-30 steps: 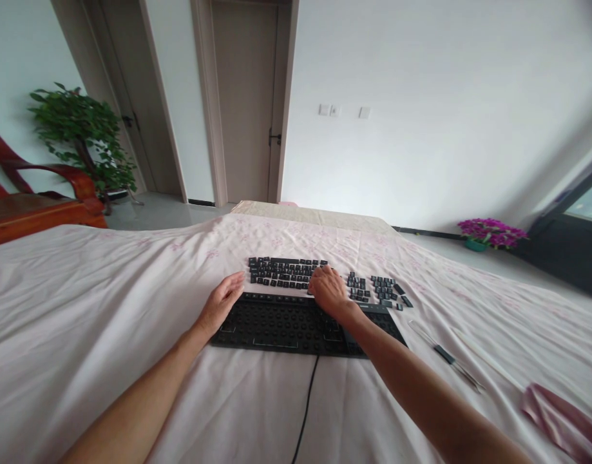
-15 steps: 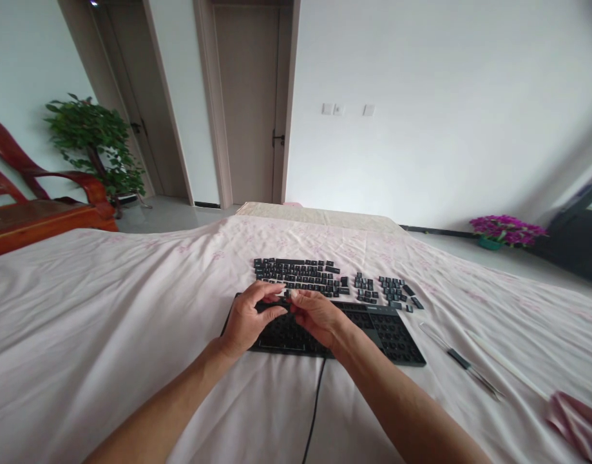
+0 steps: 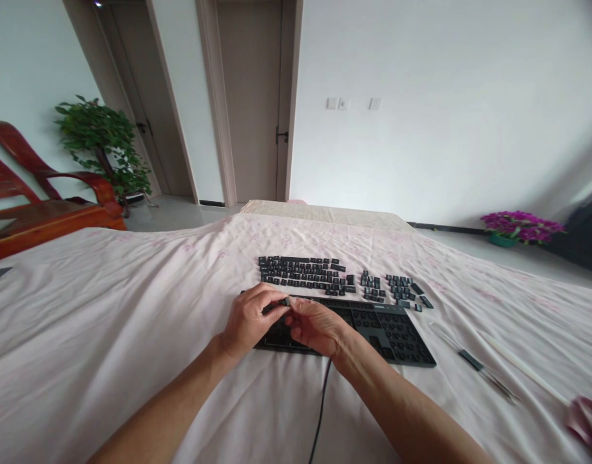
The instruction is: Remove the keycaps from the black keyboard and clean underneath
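Between my two hands, just above the keyboard, is a small black keycap (image 3: 286, 301). My left hand (image 3: 250, 320) is closed, thumb and fingers pinching it from the left. From the right, my right hand (image 3: 317, 323) is also closed on it with its fingertips. Below both hands lies the black keyboard (image 3: 406, 335), its keycaps off and the sockets showing; the hands cover its left and middle part. Behind it, several loose black keycaps (image 3: 303, 276) are laid out in rows on the cloth, with a smaller group (image 3: 401, 288) at the right.
Right of the keyboard lies a wire keycap puller (image 3: 471, 359) with a dark handle. Beyond it are a thin pale stick (image 3: 522, 367) and a pink cloth (image 3: 585, 415). The keyboard's cable (image 3: 321, 412) runs toward me over the rumpled pale pink sheet (image 3: 155, 309).
My left thumb and fingers have closed onto the keycap that my right fingertips hold, and the keycap has come slightly lower. The whole view has shifted a little.
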`<state>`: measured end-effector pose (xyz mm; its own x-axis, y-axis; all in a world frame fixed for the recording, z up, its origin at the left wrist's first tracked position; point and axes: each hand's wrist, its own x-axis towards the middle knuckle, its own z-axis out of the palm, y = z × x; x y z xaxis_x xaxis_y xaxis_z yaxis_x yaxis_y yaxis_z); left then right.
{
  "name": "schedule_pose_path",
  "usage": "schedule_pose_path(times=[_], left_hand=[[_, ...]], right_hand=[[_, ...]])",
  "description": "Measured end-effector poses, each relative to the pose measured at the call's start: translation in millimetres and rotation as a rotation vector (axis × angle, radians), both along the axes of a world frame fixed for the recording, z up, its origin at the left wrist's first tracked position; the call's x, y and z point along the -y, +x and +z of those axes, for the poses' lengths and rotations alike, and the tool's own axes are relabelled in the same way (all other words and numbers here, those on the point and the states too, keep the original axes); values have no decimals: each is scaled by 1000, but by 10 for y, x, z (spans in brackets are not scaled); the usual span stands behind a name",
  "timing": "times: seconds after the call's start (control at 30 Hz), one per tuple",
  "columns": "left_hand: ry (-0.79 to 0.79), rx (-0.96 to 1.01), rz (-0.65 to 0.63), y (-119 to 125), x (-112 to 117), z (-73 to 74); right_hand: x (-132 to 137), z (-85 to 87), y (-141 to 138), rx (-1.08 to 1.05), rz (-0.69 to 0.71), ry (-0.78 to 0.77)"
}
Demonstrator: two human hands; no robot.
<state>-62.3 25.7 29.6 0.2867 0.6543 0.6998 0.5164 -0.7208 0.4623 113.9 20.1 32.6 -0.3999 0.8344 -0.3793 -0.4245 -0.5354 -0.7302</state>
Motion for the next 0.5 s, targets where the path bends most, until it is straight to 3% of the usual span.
schedule_pose_path(times=[0.13, 0.27, 0.4, 0.5], left_hand=[[16, -154, 83, -6, -2, -47], [42, -240, 95, 6, 11, -65], [-16, -225, 74, -48, -80, -64], [-109, -161, 131, -162, -252, -157]], right_hand=[[60, -36, -16, 92, -78, 53], [73, -101, 12, 264, -146, 241], [-98, -138, 355, 556, -243, 466], [-260, -165, 746, 957, -379, 688]])
